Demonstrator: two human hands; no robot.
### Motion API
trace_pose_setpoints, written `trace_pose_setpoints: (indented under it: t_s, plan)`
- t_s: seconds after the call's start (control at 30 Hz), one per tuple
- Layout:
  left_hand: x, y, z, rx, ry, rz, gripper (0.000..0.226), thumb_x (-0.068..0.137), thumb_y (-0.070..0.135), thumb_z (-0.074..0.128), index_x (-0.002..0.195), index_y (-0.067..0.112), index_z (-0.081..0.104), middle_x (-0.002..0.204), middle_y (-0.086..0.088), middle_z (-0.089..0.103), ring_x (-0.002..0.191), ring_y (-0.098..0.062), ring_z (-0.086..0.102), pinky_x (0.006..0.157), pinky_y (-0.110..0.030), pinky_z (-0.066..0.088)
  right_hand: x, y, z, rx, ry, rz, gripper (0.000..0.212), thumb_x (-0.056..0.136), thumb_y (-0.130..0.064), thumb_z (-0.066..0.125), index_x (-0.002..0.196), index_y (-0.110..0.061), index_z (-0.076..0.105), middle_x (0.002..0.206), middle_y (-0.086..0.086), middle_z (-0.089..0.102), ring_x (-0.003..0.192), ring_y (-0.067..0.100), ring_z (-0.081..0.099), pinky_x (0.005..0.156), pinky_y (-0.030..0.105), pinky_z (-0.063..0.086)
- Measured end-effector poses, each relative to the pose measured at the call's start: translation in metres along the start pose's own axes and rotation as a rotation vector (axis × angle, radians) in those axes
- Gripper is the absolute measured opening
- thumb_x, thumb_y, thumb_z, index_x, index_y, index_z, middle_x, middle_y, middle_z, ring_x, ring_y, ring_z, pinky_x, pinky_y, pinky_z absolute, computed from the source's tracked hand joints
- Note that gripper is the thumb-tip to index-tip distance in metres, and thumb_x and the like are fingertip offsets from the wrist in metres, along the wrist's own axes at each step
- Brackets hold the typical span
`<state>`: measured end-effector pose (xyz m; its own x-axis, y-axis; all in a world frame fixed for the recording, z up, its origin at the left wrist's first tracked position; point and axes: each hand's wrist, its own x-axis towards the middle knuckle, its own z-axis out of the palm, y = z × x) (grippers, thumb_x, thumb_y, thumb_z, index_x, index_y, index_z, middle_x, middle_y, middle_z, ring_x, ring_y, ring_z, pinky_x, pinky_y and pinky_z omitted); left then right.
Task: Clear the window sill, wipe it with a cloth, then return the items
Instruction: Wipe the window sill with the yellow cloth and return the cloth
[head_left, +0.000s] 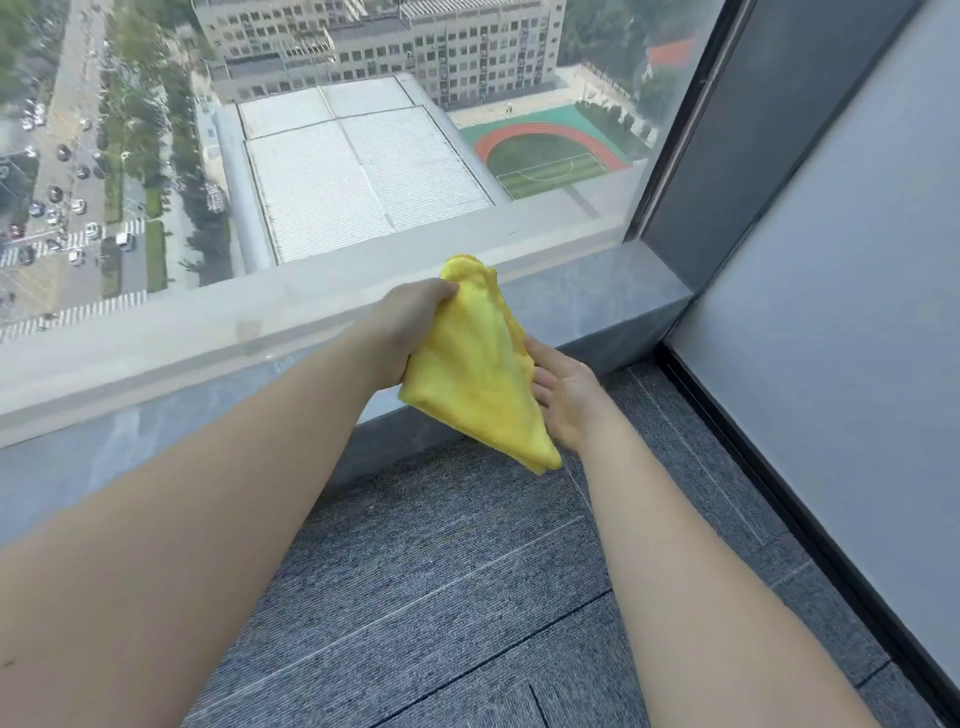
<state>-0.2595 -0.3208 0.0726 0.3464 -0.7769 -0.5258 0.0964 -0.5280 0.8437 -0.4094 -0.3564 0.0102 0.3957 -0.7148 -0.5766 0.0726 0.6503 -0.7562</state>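
Grey stone runs along the foot of a tall window pane (363, 130), and this window sill (582, 301) lies bare in the part we can see, with nothing standing on it. We hold the yellow cloth (478, 364) up in the air just over the sill's front edge, not yet pressed to the stone. Our left hand (410, 322) is closed around the cloth's upper bunched end, gripping it firmly. Our right hand (563, 395) lies open against the cloth's lower side, fingers spread and only touching it, as if we are folding or smoothing it. From this we judge that the clearing is done, at least on this stretch, that the wiping is either about to start or between passes, and that returning the items is left to do. Those items are nowhere in view, so we cannot say where they wait. Around us, grey carpet (467, 571) covers the floor below the sill, and a pale wall panel (841, 312) closes off the right end at the corner. Nothing blocks the sill; only that tight corner may be awkward to reach with the cloth.
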Motion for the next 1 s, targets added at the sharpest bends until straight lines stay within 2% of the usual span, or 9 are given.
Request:
trace_pose_setpoints:
  t_s: [0.13, 0.2, 0.3, 0.43, 0.6, 0.67, 0.83, 0.9, 1.0]
  plan:
    - [-0.040, 0.025, -0.047, -0.157, 0.024, -0.049, 0.019, 0.090, 0.029, 0.048, 0.089, 0.013, 0.056, 0.083, -0.003, 0.060, 0.076, -0.017, 0.059, 0.066, -0.030, 0.048, -0.036, -0.019, 0.046, 0.142, -0.223, 0.152, 0.028, 0.094, -0.030, 0.043, 0.092, -0.011, 0.063, 0.071, 0.003, 0.075, 0.063, 0.016, 0.072, 0.056, 0.026, 0.058]
    - [-0.069, 0.042, -0.072, -0.227, 0.027, -0.087, 0.023, 0.089, 0.033, 0.048, 0.096, 0.012, 0.058, 0.090, -0.004, 0.064, 0.082, -0.019, 0.062, 0.068, -0.031, 0.049, -0.060, -0.035, 0.072, 0.127, -0.218, 0.166, 0.025, 0.094, -0.026, 0.042, 0.092, -0.011, 0.062, 0.066, 0.002, 0.075, 0.061, 0.016, 0.072, 0.055, 0.026, 0.059]
    - [-0.117, 0.070, -0.107, -0.285, 0.069, -0.132, 0.037, 0.086, 0.033, 0.054, 0.114, 0.009, 0.056, 0.119, -0.011, 0.062, 0.106, -0.028, 0.061, 0.086, -0.041, 0.050, -0.100, -0.071, 0.111, 0.089, -0.233, 0.226, 0.022, 0.093, -0.018, 0.043, 0.103, -0.009, 0.060, 0.073, 0.004, 0.075, 0.065, 0.018, 0.072, 0.057, 0.030, 0.059]
    - [-0.188, 0.111, -0.145, -0.325, 0.225, -0.110, 0.022, 0.087, 0.017, 0.055, 0.108, 0.008, 0.053, 0.113, -0.015, 0.060, 0.104, -0.033, 0.060, 0.090, -0.046, 0.050, -0.153, -0.120, 0.169, -0.085, -0.239, 0.224, 0.041, 0.089, -0.008, 0.049, 0.130, -0.006, 0.048, 0.100, 0.010, 0.065, 0.075, 0.021, 0.069, 0.061, 0.035, 0.060]
    - [-0.285, 0.162, -0.190, -0.393, 0.456, -0.070, 0.016, 0.086, 0.013, 0.056, 0.101, 0.012, 0.051, 0.094, -0.008, 0.060, 0.080, -0.022, 0.060, 0.068, -0.034, 0.051, -0.227, -0.175, 0.249, -0.240, -0.305, 0.198, 0.020, 0.086, 0.002, 0.053, 0.101, -0.012, 0.056, 0.093, 0.008, 0.064, 0.080, 0.025, 0.063, 0.072, 0.042, 0.053]
    - [-0.323, 0.179, -0.207, -0.393, 0.552, -0.052, 0.015, 0.086, 0.014, 0.057, 0.100, 0.014, 0.052, 0.100, -0.009, 0.060, 0.086, -0.025, 0.059, 0.077, -0.037, 0.051, -0.259, -0.195, 0.279, -0.288, -0.363, 0.180, 0.018, 0.087, 0.002, 0.052, 0.089, -0.015, 0.056, 0.087, 0.005, 0.063, 0.077, 0.023, 0.061, 0.068, 0.038, 0.052]
    - [-0.425, 0.202, -0.242, -0.416, 0.763, -0.024, 0.002, 0.087, 0.016, 0.056, 0.086, 0.018, 0.055, 0.099, -0.008, 0.060, 0.095, -0.027, 0.058, 0.088, -0.042, 0.049, -0.340, -0.217, 0.348, -0.369, -0.540, 0.178, 0.018, 0.086, 0.003, 0.053, 0.087, -0.015, 0.055, 0.087, 0.006, 0.063, 0.077, 0.023, 0.061, 0.070, 0.039, 0.052]
    - [-0.469, 0.204, -0.254, -0.450, 0.848, -0.021, 0.016, 0.088, 0.016, 0.054, 0.075, 0.026, 0.051, 0.090, -0.003, 0.059, 0.093, -0.026, 0.056, 0.089, -0.042, 0.048, -0.374, -0.217, 0.373, -0.415, -0.602, 0.186, 0.020, 0.086, 0.004, 0.053, 0.086, -0.016, 0.056, 0.086, 0.005, 0.062, 0.076, 0.023, 0.060, 0.070, 0.037, 0.052]
    - [-0.540, 0.199, -0.265, -0.516, 0.959, -0.001, 0.018, 0.088, 0.016, 0.053, 0.075, 0.028, 0.051, 0.099, -0.007, 0.060, 0.095, -0.027, 0.057, 0.094, -0.047, 0.049, -0.430, -0.205, 0.407, -0.466, -0.707, 0.194, 0.020, 0.085, 0.004, 0.054, 0.086, -0.016, 0.057, 0.086, 0.005, 0.062, 0.076, 0.022, 0.060, 0.068, 0.035, 0.052]
